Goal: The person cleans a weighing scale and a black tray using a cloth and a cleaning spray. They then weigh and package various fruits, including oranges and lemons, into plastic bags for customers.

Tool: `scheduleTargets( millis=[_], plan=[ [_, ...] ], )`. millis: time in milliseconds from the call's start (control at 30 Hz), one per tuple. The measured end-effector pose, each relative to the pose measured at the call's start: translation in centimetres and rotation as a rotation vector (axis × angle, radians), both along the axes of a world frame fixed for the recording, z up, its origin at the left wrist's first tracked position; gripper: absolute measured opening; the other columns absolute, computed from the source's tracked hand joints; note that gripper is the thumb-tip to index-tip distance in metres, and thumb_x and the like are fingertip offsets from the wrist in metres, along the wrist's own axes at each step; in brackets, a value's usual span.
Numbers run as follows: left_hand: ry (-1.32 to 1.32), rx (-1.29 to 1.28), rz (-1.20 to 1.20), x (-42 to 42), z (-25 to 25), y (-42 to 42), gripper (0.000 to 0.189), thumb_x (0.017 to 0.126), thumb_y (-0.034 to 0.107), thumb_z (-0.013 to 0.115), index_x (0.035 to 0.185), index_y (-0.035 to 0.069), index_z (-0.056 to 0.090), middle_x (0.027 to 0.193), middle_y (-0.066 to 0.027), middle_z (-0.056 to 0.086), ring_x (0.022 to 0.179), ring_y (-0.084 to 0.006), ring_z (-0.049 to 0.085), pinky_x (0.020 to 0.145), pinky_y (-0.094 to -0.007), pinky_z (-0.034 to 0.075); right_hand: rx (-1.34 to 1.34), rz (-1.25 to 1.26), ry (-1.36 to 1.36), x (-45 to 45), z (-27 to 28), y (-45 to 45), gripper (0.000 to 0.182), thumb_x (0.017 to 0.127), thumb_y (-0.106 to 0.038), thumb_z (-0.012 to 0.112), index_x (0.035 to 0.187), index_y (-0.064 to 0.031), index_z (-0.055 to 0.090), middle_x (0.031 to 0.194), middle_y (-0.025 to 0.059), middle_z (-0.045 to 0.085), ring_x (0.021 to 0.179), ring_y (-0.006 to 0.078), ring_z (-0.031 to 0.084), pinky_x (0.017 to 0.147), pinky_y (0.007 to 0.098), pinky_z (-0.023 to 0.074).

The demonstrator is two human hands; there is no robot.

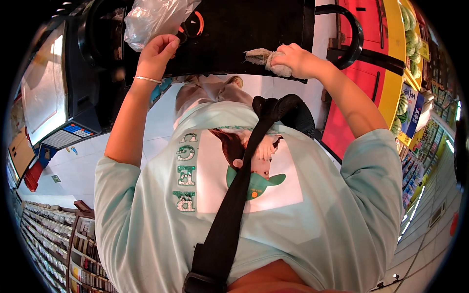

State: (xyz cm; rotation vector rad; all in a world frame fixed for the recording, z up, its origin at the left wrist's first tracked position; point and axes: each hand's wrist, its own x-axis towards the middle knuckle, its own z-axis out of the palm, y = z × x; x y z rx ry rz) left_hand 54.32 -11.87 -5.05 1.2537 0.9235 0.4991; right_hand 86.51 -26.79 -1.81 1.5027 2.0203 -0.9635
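My right hand grips a crumpled, frayed greyish-beige cloth and rests it on the black counter top, close to its near edge. To the left, my left hand has its fingers curled in and the thumb folded against them; I see nothing held in it. A bangle circles that wrist. Just beyond the left hand lies a crumpled clear plastic bag. Beside the bag are scissors with orange-and-black handles, partly hidden.
A weighing scale with a keypad stands at the left. At the right, a black curved rail projects beside a red panel. Watermelons sit on a yellow display farther right. A black strap crosses my chest.
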Motion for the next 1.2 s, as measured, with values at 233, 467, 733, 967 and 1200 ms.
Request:
scheduleTargets(
  millis=[233,467,733,967,1200],
  plan=[
    [-0.101,-0.07,-0.009,-1.2,-0.1,1.1,0.021,0.083,0.022,0.056,0.093,0.003,0.056,0.082,0.0021,0.055,0.073,-0.0054,0.046,0.068,-0.0196,0.039,0.449,-0.033,0.449,-7.3,-1.1,9.3,0.061,0.059,-0.003,0.056,0.115,-0.0235,0.048,0.116,0.0092,0.045,0.103,0.0308,0.046,0.088,0.0339,0.0407],
    [-0.137,-0.049,0.043,-2.0,-0.3,1.3,0.02,0.083,0.019,0.057,0.095,0.003,0.055,0.078,0.0024,0.051,0.066,-0.0056,0.045,0.064,-0.0176,0.038,0.206,0.081,0.312,-10.6,-0.3,7.0,0.051,0.062,-0.004,0.059,0.109,-0.022,0.054,0.112,0.0055,0.046,0.103,0.0278,0.043,0.086,0.0363,0.0416],
    [-0.064,-0.049,0.034,-2.2,-1.1,0.9,0.021,0.082,0.021,0.059,0.096,0.006,0.055,0.08,0.0034,0.053,0.069,-0.0048,0.046,0.065,-0.0176,0.038,0.206,-0.146,0.146,-6.1,-0.1,8.4,0.062,0.057,-0.017,0.063,0.116,-0.0271,0.048,0.107,0.0115,0.05,0.099,0.0309,0.051,0.082,0.0375,0.0437],
    [-0.143,-0.11,0.081,-2.2,-0.9,1.1,0.018,0.082,0.019,0.058,0.094,0.005,0.055,0.078,0.0029,0.053,0.068,-0.0051,0.046,0.063,-0.0169,0.038,0.061,-0.15,0.352,-8.4,-0.6,7.6,0.066,0.054,-0.01,0.06,0.118,-0.0173,0.046,0.106,0.0124,0.05,0.102,0.0284,0.047,0.087,0.0345,0.0405],
    [-0.128,0.051,0.028,-3.7,-0.8,0.6,0.016,0.083,0.018,0.056,0.089,0.003,0.056,0.075,0.0028,0.051,0.067,-0.006,0.046,0.062,-0.019,0.039,0.007,-0.148,-0.375,0.0,-0.3,1.9,0.073,0.058,-0.025,0.067,0.122,-0.0119,0.034,0.108,0.0204,0.049,0.1,0.0343,0.05,0.084,0.0386,0.0424]
  ],
)
